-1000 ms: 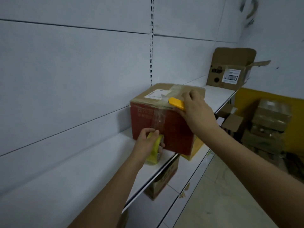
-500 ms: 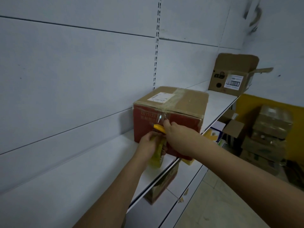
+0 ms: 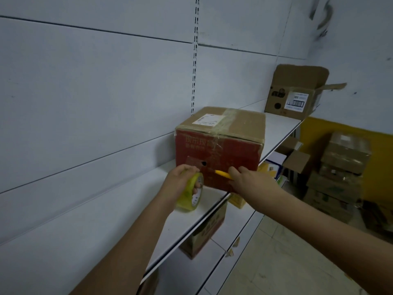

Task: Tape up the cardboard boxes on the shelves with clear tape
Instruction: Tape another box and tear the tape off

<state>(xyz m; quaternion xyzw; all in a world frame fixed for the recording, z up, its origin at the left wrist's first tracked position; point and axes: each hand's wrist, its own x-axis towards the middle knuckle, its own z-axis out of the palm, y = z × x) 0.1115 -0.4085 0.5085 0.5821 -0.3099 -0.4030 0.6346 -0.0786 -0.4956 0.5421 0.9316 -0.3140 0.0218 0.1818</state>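
the closed cardboard box with a red printed front [image 3: 221,150] sits on the white metal shelf [image 3: 119,211], near its front edge. a strip of clear tape [image 3: 224,122] runs across its brown top and folds down onto the red face, so this 1 looks nearly sealed. the left hand [image 3: 180,184] has its fingers curled round the yellowish roll of clear tape [image 3: 192,193], held just in front of the box's lower left corner. the right hand [image 3: 247,180] is closed on a small yellow cutter [image 3: 222,174], whose tip points at the red face below the taped seam; whether it touches the tape is too fine to tell. my reading is that the strip is being cut free from the roll. further along the same shelf, well apart, an open brown cardboard box with a barcode label [image 3: 297,92] stands with its flaps up, untaped, so at least 1 box on this shelf is left to do. more boxes [image 3: 204,233] sit on the shelf below, their state unclear.
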